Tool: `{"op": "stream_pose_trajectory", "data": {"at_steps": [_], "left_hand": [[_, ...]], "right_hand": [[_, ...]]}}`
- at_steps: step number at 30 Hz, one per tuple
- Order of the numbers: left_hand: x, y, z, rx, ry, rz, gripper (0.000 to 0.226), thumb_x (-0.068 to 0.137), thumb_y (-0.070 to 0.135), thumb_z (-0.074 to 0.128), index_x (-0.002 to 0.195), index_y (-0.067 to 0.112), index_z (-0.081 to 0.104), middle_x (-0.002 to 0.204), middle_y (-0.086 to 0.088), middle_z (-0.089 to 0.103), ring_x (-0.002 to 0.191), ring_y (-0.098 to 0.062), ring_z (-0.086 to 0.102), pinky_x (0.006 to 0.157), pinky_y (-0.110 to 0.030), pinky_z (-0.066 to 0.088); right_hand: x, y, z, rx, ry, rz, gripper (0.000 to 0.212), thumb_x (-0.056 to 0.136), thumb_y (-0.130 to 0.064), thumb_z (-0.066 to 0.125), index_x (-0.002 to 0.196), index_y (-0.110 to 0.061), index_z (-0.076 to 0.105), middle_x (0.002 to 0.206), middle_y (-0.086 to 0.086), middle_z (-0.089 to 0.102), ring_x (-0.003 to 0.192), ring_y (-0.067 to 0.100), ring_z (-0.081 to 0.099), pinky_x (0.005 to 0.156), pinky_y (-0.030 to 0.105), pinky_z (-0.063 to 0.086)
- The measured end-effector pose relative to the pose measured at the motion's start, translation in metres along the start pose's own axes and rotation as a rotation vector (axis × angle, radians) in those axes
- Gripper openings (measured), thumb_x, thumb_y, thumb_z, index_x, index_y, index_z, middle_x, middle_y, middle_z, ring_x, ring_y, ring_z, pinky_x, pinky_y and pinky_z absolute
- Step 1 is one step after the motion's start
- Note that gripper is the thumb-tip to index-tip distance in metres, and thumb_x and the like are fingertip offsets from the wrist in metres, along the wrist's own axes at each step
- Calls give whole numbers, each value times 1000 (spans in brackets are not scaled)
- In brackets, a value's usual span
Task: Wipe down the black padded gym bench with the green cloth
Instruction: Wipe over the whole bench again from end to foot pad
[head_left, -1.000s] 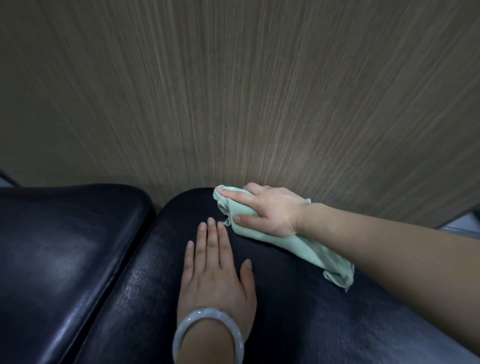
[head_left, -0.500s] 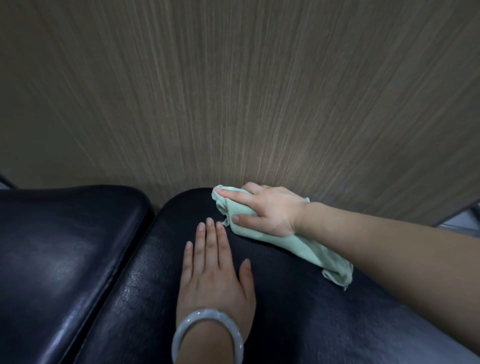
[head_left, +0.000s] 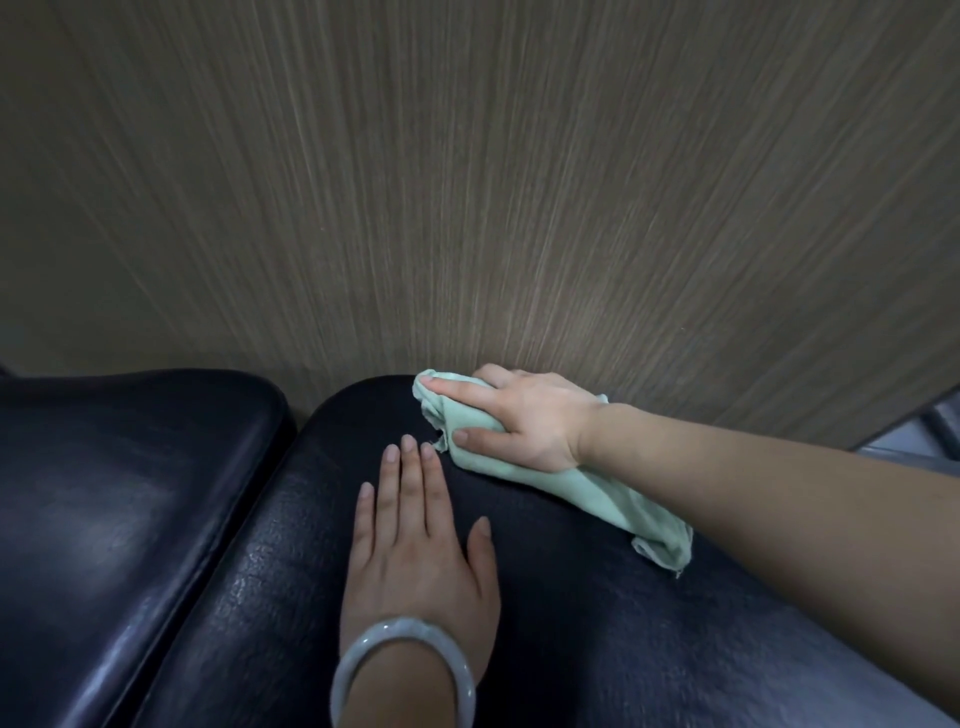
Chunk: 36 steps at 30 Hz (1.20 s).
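1. At the far end of the black worktop pad (head_left: 597, 597), right hand (head_left: 524, 421) grips the bunched green cloth (head_left: 587, 483), fingers curled over it, pressing it onto the pad.
2. Left hand (head_left: 415, 551) lies flat on the same pad, fingers straight, holding nothing; fingertips just beside the cloth.
3. Cloth's long axis trails back-right under the right forearm.
4. Unwiped pad probably lies nearward, so next stroke likely pulls toward the body.
5. Second pad (head_left: 119, 499) left; wood-grain wall (head_left: 467, 182) behind.
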<state>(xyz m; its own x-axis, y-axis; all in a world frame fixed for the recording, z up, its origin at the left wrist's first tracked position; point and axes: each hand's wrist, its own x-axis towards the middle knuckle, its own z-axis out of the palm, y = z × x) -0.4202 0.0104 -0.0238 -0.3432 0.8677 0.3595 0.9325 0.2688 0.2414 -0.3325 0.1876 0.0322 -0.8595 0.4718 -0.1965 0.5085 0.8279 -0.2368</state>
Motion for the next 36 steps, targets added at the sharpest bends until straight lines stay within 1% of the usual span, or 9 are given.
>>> {"op": "stream_pose_trajectory", "data": {"at_steps": [4,8,11,14,17,21,25,30,36], "left_hand": [[1,0,0,9,11,0,71,101,45,14,138,-7,46,146,-20,44,138,-26,30,113,-39,14],[-1,0,0,12,30,6,68,90,39,33,137,-8,47,145,-20,45,137,-25,31,112,-40,15],[-1,0,-1,16,23,7,66,93,40,31,137,-7,47,145,-19,45,138,-25,30,111,-40,17],[1,0,0,16,27,5,66,99,42,22,137,-7,46,145,-19,45,137,-25,31,111,-39,15],[1,0,0,11,37,9,67,90,38,33,136,-8,46,144,-20,46,137,-24,31,112,-38,14],[0,0,1,28,30,1,68,88,38,35,137,-7,46,145,-19,45,137,-24,30,111,-38,15],[1,0,2,32,29,-12,69,86,39,36,136,-7,48,144,-19,47,137,-24,31,111,-39,14],[0,0,0,36,9,3,69,88,40,35,138,-7,46,146,-18,45,138,-24,31,111,-41,17],[1,0,-1,44,-32,4,68,92,41,31,139,-6,44,147,-17,43,138,-23,30,112,-40,16]], "right_hand": [[1,1,0,-6,-5,-6,59,95,-62,28,147,-56,0,127,0,43,112,20,48,96,39,40],[-1,1,1,2,-6,-11,58,95,-62,27,145,-58,-2,127,-1,42,113,20,47,96,41,41],[-7,3,3,-15,2,-10,57,95,-64,25,145,-59,-2,130,-1,41,116,19,44,95,39,40],[-19,8,4,-50,9,-6,63,86,-72,15,145,-59,-3,135,-1,37,117,21,43,90,34,37],[-41,18,5,-64,3,-2,65,80,-75,7,142,-62,-8,141,-2,33,118,20,42,92,31,34],[-56,25,4,-58,-14,12,61,86,-71,14,141,-62,-10,142,-3,30,120,19,39,97,31,33],[-37,18,-1,-48,-54,-8,64,79,-77,8,138,-65,-15,130,2,38,114,22,45,99,40,40],[15,-1,-6,3,-69,-48,60,96,-61,30,146,-57,-2,120,3,42,96,19,51,92,36,42],[15,0,0,53,-18,-32,59,92,-65,28,145,-60,1,117,0,45,97,23,57,93,41,45]]}}
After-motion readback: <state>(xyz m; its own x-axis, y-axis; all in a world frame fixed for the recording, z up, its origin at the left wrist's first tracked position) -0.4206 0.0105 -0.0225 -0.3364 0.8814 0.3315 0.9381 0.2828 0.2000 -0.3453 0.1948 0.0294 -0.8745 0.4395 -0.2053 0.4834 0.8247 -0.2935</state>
